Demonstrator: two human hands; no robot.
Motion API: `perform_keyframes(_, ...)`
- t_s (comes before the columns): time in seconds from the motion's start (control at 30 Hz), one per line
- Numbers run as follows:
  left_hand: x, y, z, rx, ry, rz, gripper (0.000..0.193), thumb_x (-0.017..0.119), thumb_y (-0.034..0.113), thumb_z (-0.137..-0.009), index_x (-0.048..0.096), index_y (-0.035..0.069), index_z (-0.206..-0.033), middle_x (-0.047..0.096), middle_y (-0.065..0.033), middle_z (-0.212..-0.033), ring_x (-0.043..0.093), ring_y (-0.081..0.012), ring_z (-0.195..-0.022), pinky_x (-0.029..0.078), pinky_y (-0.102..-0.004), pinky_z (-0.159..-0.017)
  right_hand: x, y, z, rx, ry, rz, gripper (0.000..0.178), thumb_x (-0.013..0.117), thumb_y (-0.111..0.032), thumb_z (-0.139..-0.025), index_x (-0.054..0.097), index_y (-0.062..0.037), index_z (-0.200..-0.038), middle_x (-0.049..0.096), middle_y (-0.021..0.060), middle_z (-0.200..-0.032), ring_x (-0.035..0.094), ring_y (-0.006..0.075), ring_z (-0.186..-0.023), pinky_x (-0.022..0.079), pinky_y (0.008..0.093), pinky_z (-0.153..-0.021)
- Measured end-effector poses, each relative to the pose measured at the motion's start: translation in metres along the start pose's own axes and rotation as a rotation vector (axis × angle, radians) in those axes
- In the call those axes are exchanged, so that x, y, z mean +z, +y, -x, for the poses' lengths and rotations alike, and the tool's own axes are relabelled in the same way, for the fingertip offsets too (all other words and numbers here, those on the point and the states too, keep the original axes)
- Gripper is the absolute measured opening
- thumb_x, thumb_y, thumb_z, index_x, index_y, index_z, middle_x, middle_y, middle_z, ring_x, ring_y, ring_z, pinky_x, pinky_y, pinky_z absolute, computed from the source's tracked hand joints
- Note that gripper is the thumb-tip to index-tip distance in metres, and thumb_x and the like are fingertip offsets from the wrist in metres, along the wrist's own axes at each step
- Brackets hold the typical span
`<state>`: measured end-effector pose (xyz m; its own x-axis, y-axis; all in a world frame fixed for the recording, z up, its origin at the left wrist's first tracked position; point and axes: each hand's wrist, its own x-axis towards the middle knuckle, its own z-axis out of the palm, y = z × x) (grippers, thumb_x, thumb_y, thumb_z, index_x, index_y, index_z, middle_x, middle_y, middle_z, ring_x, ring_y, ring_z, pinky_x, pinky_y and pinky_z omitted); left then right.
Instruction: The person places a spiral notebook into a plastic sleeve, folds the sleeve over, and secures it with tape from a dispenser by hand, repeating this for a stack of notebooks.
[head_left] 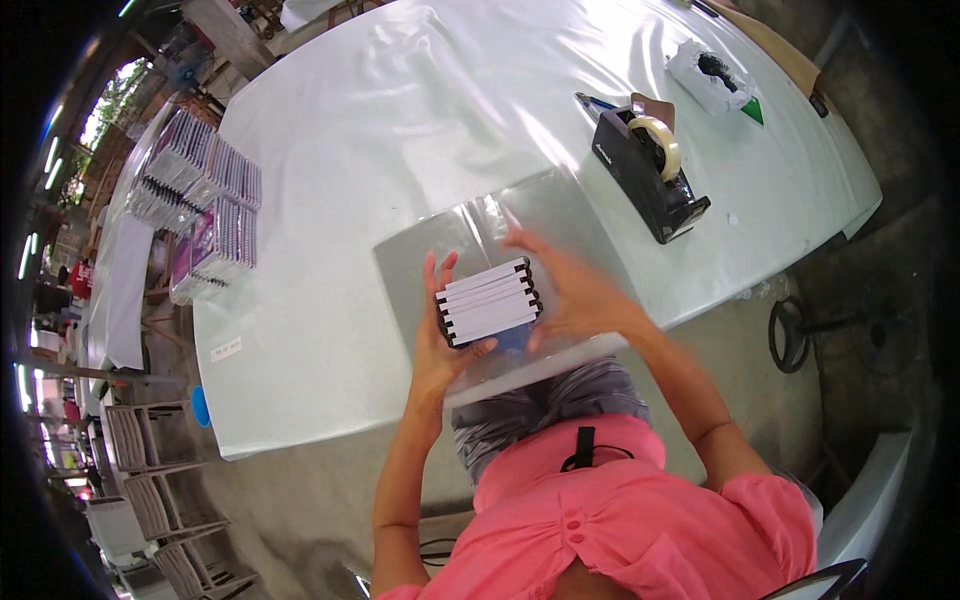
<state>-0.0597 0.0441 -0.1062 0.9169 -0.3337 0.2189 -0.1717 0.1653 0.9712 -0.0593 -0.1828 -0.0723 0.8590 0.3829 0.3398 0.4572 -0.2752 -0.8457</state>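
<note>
I hold a small stack of several thin books (488, 300) with white page edges and dark covers, standing on a clear plastic sheet (470, 235) at the table's near edge. My left hand (440, 330) grips the stack's left side, fingers up along it. My right hand (565, 290) presses against its right side, fingers spread over the top. Both forearms come up from the lower edge.
A black tape dispenser (650, 170) with a roll of clear tape stands to the right on the white table (400, 110). Piles of wrapped books (205, 195) lie at the far left. A white packet (708, 78) sits at the far right. Stacked chairs (150, 480) stand lower left.
</note>
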Motion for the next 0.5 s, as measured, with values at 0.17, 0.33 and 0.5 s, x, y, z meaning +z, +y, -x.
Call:
perform_keyframes(0.17,-0.002,-0.008,0.001,0.077,0.018,-0.061,0.127,0.092,0.027,-0.058,0.01,0.01,-0.154,0.031,-0.0162,-0.153,0.043,-0.0266,-0.133,0.037,-0.039,-0.107,0.034,0.019,0.016,0.215,-0.052,-0.028,0.111,0.09,-0.019,-0.063,0.018,-0.0017,-0.145,0.047,0.0179,-0.135,0.045,0.0311,-0.127,0.035,0.0408,-0.108)
perform_keyframes(0.33,-0.02,0.008,0.016,-0.162,0.009,-0.219,0.099,0.086,0.019,-0.067,0.032,0.004,-0.148,0.052,-0.0175,-0.138,0.054,-0.0236,-0.123,0.042,-0.0355,-0.102,0.034,0.016,0.015,0.199,-0.014,-0.146,0.103,0.088,-0.015,-0.065,0.023,0.0012,-0.143,0.046,0.018,-0.136,0.045,0.0308,-0.128,0.034,0.0408,-0.108)
perform_keyframes(0.5,-0.025,0.03,-0.007,-0.195,0.104,-0.327,0.078,0.08,0.017,-0.077,0.04,-0.003,-0.142,0.066,-0.0164,-0.118,0.063,-0.0213,-0.108,0.046,-0.0302,-0.095,0.016,0.0,-0.012,0.257,0.096,-0.204,0.093,0.085,-0.015,-0.069,0.03,0.003,-0.141,0.049,0.0178,-0.133,0.05,0.0288,-0.121,0.039,0.0384,-0.104)
